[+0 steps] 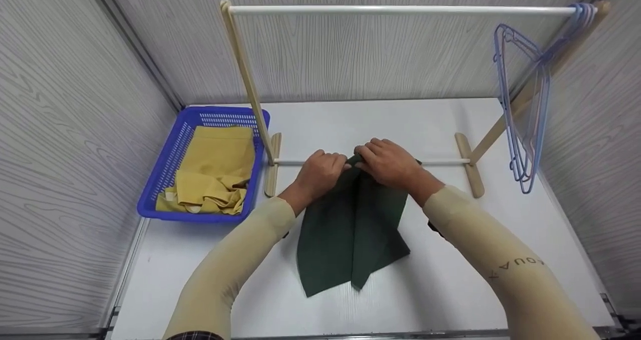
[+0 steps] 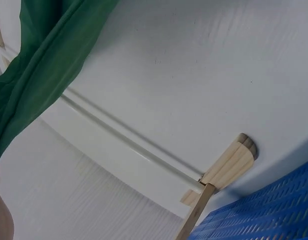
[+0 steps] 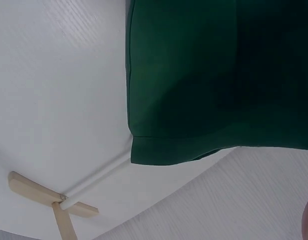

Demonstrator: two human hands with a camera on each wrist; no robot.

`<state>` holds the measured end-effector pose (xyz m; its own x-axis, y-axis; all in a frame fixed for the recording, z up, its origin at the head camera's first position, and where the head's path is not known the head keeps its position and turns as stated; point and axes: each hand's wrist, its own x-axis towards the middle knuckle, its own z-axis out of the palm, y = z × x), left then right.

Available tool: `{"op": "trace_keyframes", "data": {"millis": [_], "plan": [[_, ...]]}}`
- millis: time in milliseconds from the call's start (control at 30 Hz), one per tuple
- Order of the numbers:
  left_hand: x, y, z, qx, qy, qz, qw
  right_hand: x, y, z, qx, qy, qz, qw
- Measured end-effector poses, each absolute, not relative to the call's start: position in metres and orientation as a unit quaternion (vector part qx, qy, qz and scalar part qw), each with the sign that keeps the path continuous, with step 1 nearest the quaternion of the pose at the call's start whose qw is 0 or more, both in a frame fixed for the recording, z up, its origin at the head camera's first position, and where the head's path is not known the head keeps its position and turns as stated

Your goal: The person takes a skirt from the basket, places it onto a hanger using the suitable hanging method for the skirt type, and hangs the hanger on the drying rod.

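Pale grey panels wall in the space: a left wall (image 1: 55, 144), a back wall (image 1: 400, 54) and a right wall (image 1: 613, 144), all with wavy wood grain. A darker strip (image 1: 138, 44) lines the left corner. The white table (image 1: 165, 280) fills the floor between them — evenly lit, softly shadowed, faintly glossy.

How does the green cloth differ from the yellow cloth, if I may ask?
The green cloth is dark, while the yellow cloth is lighter. The left hand and right hand grip the green cloth at its far end; the yellow cloth lies in the basket, crumpled at its near end. Both look plain, without a pattern.
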<state>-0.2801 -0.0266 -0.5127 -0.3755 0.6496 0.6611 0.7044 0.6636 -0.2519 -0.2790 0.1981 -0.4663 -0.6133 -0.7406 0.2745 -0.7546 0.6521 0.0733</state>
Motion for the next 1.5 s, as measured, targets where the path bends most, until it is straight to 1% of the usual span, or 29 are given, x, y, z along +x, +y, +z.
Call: {"op": "trace_keyframes", "data": {"millis": [100,267,433,533,633,800,967,1133,1333,1500], "plan": [[-0.281,-0.024,-0.512,-0.427,-0.823,-0.020,0.374,-0.278,0.194,-0.462,0.444,-0.884,0.013,0.146],[-0.281,-0.023,-0.517,-0.440,-0.813,-0.031,0.379,-0.280,0.192,-0.460,0.499,-0.845,-0.031,0.191],[-0.280,-0.022,-0.523,-0.431,-0.822,-0.059,0.368,-0.281,0.191,-0.457,0.510,-0.825,-0.055,0.238],[-0.279,-0.023,-0.526,-0.418,-0.832,-0.067,0.360,-0.281,0.190,-0.456,0.509,-0.820,-0.055,0.254],[-0.279,-0.025,-0.530,-0.409,-0.835,-0.067,0.361,-0.281,0.191,-0.455,0.502,-0.824,-0.051,0.259],[-0.278,-0.028,-0.534,-0.403,-0.836,-0.066,0.366,-0.281,0.195,-0.452,0.484,-0.837,-0.051,0.250],[-0.277,-0.030,-0.535,-0.400,-0.844,-0.072,0.349,-0.281,0.198,-0.449,0.479,-0.842,-0.050,0.243],[-0.277,-0.033,-0.535,-0.396,-0.849,-0.080,0.341,-0.282,0.201,-0.446,0.472,-0.842,-0.038,0.260],[-0.279,-0.039,-0.538,-0.383,-0.851,-0.073,0.353,-0.286,0.207,-0.442,0.465,-0.837,-0.025,0.286],[-0.280,-0.044,-0.539,-0.383,-0.845,-0.073,0.367,-0.288,0.215,-0.436,0.460,-0.839,-0.019,0.290]]}}
